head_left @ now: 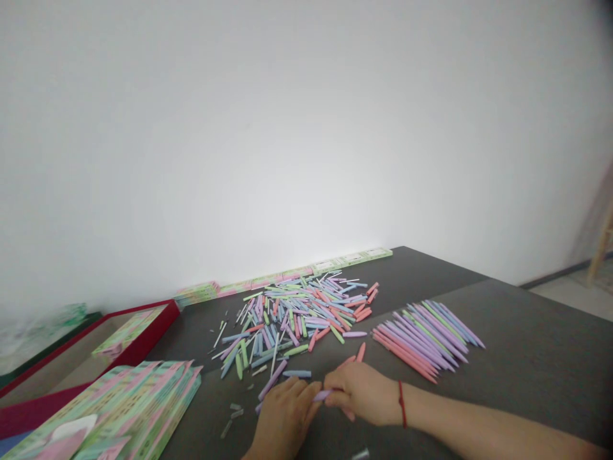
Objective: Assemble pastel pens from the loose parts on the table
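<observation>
At the near side of the dark table, a light purple pen part point(322, 395) is pinched between both hands. My left hand point(287, 412) has its fingers closed around one end, and my right hand point(366, 391), with a red cord at the wrist, grips the other. Most of the pen is covered by fingers. Another purple pen piece point(272, 381) lies beside my left hand, and a blue piece point(297, 374) is just beyond it. Coral pieces point(361, 352) show behind my right hand. A big loose pile of pastel pen parts point(299, 310) spreads farther back.
To the right, long pens point(426, 338) lie side by side in a slanted row. Printed cards point(138, 399) are stacked at the front left, near an open red box point(158, 322). Flat printed packs point(352, 259) line the wall. Small clear pieces point(236, 414) lie by my left hand.
</observation>
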`<state>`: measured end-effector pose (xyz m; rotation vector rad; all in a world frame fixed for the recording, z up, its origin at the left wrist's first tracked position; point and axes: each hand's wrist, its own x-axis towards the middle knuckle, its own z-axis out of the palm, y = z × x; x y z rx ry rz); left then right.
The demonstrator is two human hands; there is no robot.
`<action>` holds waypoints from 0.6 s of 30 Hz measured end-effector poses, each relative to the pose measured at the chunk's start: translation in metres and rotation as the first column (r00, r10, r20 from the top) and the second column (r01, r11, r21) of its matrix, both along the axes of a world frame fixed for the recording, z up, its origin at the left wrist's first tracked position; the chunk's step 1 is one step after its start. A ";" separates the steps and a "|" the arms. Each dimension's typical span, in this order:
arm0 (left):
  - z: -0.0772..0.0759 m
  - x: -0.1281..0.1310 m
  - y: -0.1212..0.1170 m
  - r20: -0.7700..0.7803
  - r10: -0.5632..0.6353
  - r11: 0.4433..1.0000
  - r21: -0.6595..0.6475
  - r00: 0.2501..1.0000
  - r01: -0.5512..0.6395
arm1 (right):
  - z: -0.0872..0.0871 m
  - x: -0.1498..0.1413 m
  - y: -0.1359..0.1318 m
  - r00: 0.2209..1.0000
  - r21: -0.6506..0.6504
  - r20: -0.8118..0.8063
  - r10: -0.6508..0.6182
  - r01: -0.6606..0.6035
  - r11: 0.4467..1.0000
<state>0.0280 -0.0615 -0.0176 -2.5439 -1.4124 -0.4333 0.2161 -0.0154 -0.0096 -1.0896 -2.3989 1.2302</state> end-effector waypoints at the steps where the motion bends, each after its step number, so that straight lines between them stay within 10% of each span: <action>1: 0.000 0.001 -0.001 -0.005 -0.007 1.000 -0.002 1.000 0.007 | -0.003 -0.001 0.002 1.000 -0.067 0.001 0.025 -0.025 0.997; 7: 0.001 -0.018 0.012 0.288 0.003 0.996 0.089 0.957 -0.030 | -0.001 0.011 0.005 0.999 -0.258 -0.034 -0.013 0.004 0.966; 10: 0.002 -0.033 0.021 0.588 0.139 0.984 0.010 0.797 -0.179 | 0.004 0.043 -0.010 0.990 -0.179 -0.002 -0.143 0.141 0.974; 14: -0.002 -0.038 0.026 0.811 0.264 0.961 -0.172 0.523 -0.218 | -0.011 0.100 -0.031 0.845 0.386 0.269 -0.463 0.345 0.855; 18: -0.007 -0.037 0.025 0.815 0.268 0.961 -0.185 0.514 -0.206 | -0.030 0.135 -0.035 0.710 0.563 0.347 -0.612 0.364 0.742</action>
